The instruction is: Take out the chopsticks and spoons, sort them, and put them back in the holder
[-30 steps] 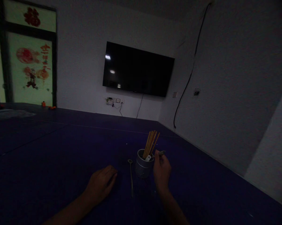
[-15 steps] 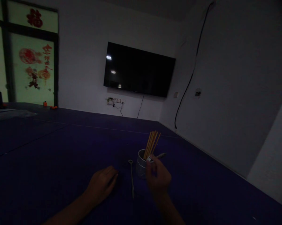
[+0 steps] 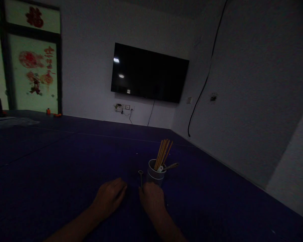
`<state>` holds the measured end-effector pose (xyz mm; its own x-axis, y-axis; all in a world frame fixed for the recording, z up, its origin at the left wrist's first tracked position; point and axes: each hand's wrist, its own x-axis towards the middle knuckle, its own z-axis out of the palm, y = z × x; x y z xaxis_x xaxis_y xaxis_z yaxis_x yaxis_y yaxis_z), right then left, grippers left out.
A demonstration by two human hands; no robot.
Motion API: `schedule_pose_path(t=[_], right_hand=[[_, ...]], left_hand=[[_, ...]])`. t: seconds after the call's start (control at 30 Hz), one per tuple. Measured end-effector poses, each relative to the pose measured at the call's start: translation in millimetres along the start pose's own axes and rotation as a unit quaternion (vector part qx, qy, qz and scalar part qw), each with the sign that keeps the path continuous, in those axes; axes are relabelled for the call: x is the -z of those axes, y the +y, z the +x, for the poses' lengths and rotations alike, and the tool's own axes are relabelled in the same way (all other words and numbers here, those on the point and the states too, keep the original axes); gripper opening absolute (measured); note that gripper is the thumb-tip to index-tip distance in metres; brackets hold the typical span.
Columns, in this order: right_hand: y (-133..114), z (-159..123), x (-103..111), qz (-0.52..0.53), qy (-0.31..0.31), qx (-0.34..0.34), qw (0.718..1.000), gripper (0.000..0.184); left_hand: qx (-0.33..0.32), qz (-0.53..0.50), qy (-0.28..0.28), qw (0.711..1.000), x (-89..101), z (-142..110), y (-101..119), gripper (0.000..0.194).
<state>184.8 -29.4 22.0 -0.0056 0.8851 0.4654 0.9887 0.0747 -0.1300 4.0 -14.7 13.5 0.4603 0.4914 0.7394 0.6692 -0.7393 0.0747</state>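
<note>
My left hand [image 3: 109, 197] rests on the dark blue table with fingers loosely bent and the thumb a little apart; nothing shows in it. To its right, my right hand [image 3: 153, 199] is low at the table, fingers closed over the handle of a slim metal spoon [image 3: 140, 172]. Only the spoon's small rounded end and upper handle show; the hand hides the rest. Just beyond that hand stands a grey cylindrical holder [image 3: 155, 175], its lower part covered. Several wooden chopsticks [image 3: 163, 154] lean in it, with a white handle end [image 3: 160, 168] and another utensil [image 3: 172, 166] tilted right.
The dark blue table [image 3: 73, 161] stretches back to the wall. Far left lie crumpled clear plastic [image 3: 13, 123] and small orange objects [image 3: 48, 111]. A television [image 3: 150, 72] hangs on the wall above sockets [image 3: 123, 107]; a black cable [image 3: 204, 84] runs down the right wall.
My right hand has let go of the white-ended utensil, now standing in the holder, and moved down and left onto the spoon handle. My left hand stays put.
</note>
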Motion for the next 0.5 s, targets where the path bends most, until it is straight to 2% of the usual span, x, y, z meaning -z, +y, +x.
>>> schedule_pose_path(t=[0.2,0.5], right_hand=[[-4.7,-0.1,4.9,-0.029,-0.058,-0.018,0.998,0.017],[-5.7,-0.7,0.8,-0.04,-0.058,-0.017,0.997,0.02]], left_hand=[[0.0,-0.006,-0.005,1.0,-0.4,0.6,-0.3,0.027],[0.0,-0.004,-0.007,1.0,-2.9,-1.0,-1.0,0.027]])
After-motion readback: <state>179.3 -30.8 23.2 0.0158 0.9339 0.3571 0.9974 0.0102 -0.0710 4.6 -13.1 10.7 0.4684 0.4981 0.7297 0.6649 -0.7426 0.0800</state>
